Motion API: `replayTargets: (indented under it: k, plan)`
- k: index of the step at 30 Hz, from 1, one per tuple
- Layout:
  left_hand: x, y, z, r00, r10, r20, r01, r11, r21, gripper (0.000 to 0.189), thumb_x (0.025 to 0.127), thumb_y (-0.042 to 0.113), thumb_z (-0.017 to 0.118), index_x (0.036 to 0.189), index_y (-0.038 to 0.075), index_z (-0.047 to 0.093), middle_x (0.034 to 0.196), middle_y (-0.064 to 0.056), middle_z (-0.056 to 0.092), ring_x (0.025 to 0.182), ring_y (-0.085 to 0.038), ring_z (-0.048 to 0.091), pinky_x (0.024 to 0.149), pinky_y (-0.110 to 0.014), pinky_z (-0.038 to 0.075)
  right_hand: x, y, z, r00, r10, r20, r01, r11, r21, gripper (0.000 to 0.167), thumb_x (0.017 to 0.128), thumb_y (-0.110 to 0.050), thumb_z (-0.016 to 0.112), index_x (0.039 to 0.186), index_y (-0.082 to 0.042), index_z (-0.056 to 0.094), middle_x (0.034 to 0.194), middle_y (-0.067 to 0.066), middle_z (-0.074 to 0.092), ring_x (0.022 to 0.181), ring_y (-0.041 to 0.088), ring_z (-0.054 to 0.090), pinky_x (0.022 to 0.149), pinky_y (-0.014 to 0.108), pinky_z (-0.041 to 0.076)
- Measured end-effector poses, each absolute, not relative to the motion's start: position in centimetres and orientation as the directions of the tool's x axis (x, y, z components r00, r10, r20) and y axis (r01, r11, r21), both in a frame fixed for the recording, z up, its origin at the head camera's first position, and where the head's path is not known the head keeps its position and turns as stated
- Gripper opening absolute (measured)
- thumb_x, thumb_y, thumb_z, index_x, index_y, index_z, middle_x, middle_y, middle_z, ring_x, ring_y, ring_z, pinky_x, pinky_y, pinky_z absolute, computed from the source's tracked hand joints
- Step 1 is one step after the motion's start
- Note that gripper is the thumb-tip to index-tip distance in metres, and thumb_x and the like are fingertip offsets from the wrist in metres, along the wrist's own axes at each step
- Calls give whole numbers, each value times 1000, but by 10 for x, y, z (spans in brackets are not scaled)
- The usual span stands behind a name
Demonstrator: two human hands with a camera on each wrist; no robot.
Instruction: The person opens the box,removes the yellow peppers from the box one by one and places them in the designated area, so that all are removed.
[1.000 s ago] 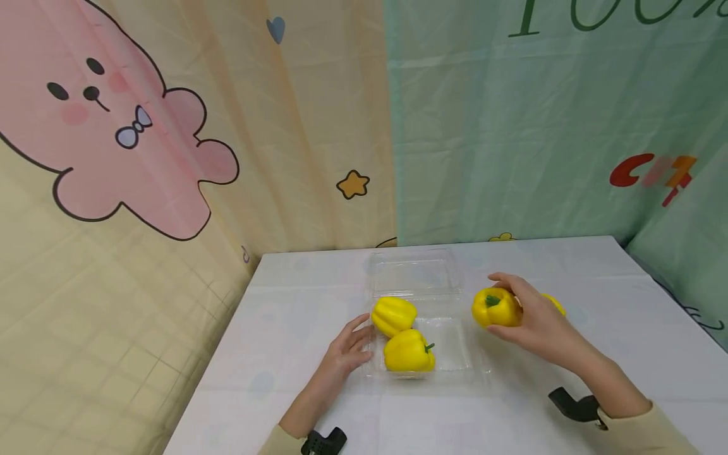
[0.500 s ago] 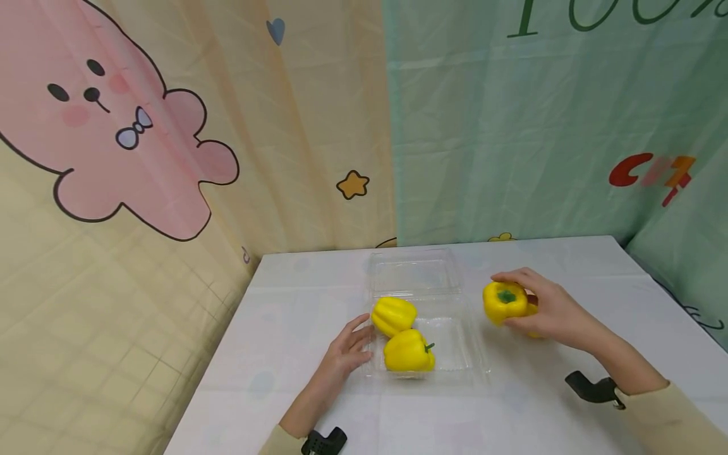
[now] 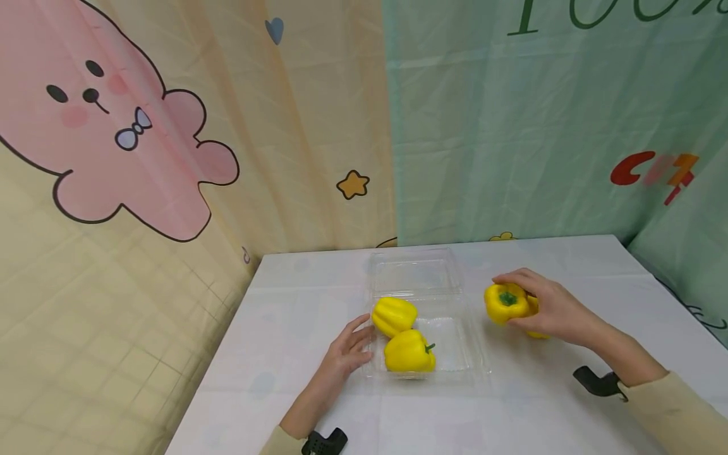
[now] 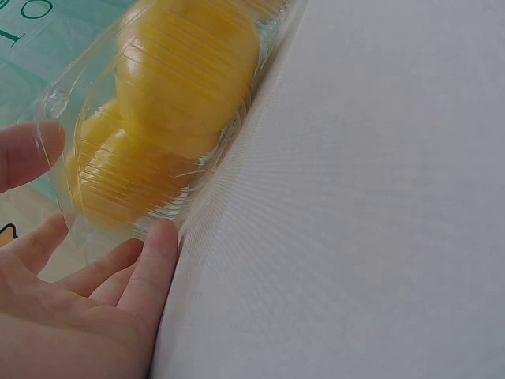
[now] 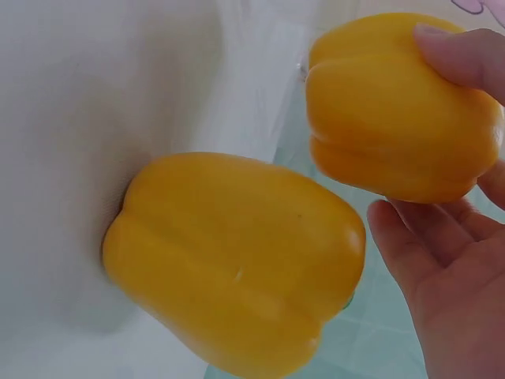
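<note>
The peppers (image 5: 233, 260) look smooth and glossy, the box (image 3: 453, 344) ribbed plastic.

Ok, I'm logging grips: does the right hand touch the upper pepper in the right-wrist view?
Touching: in the right wrist view, the right hand has its thumb on the upper pepper.

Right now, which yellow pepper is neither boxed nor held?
The loose pepper resting on the table, partly hidden behind the right hand in the head view. Two others lie in the clear container; that hand holds the fourth.
</note>
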State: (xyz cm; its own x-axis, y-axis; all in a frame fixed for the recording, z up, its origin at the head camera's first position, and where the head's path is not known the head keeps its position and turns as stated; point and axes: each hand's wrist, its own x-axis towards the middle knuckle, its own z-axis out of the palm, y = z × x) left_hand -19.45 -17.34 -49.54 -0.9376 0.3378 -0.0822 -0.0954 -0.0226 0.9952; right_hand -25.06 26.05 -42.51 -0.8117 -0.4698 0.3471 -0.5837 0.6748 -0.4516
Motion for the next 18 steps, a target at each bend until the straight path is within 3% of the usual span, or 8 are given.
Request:
replayTargets:
  k: [5,12,18]
  plan:
    - [-195,-174,-495,-939,333,-85,-98,-20,995,64,97,13,58,155,32,36,159,-9,36,146,-30,32,116,-59,22,-251,258,-428,-816,-473,333,-578,695,-428,71,70,-15,93,133,-21,62,129,-2,57,110,21,56,88,53,52]
    - [-196,-174,-495,-940,329,-92,-106,-26,994,64,97,13,59,154,33,38,158,-9,37,146,-30,33,116,-58,23,-253,259,-432,-827,-482,290,-563,719,-408,66,72,-29,93,132,-22,64,129,1,60,108,23,58,89,52,51]
    - [-196,-174,-497,-939,332,-89,-103,-24,994,64,98,13,58,155,33,38,158,-9,38,146,-30,33,115,-58,24,-256,262,-437,-827,-491,274,-563,725,-397,68,72,-31,93,133,-21,64,129,1,61,109,24,60,90,52,51]
